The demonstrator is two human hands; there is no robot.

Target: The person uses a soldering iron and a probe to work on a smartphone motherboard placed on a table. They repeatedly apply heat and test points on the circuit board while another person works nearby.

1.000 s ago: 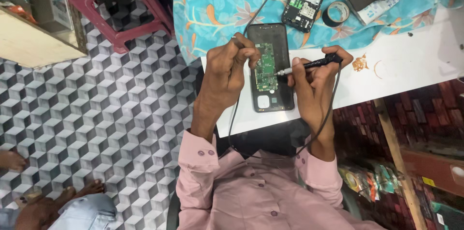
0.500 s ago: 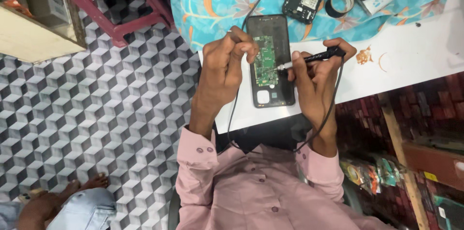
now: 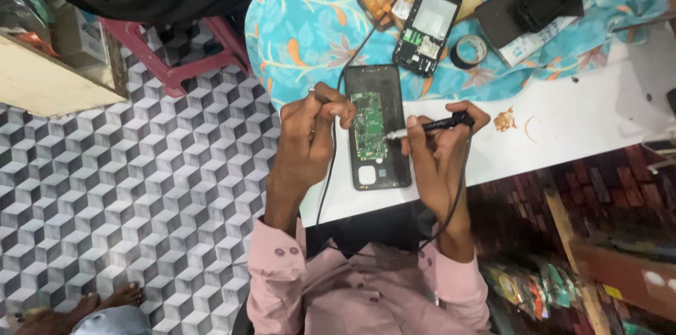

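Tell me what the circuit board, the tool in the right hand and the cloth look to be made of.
Circuit board: likely rigid laminate, matt green with small metallic parts.
Tool in the right hand: probably black plastic barrel with a bare metal tip and a cord.
Cloth: soft woven fabric, turquoise with a printed floral pattern and creases.
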